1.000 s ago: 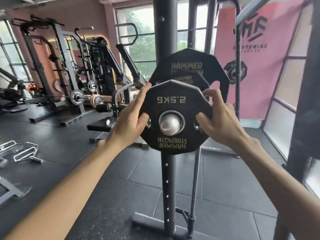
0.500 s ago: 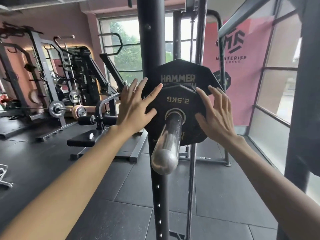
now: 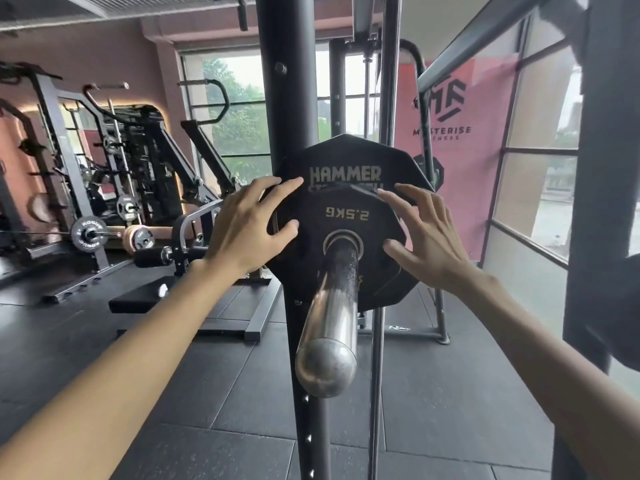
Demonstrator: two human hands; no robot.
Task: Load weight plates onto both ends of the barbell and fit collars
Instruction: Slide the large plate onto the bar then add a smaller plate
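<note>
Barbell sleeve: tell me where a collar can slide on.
The barbell sleeve is bare from its rounded end up to the 2.5 kg plate. It's crowded at the plate face, where the left hand and right hand rest with open fingers.

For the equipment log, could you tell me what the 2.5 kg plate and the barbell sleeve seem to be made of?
2.5 kg plate: probably rubber or urethane coated, matte black with gold lettering. Barbell sleeve: bare metal, likely chromed steel, with bright reflections and dull worn patches.

A pink banner [image 3: 453, 140] hangs by the windows [image 3: 540, 157] at right. At left, dark racks [image 3: 59, 140] stand on the black floor [image 3: 207, 393], with what looks like a padded bench [image 3: 145, 297] nearby.
</note>
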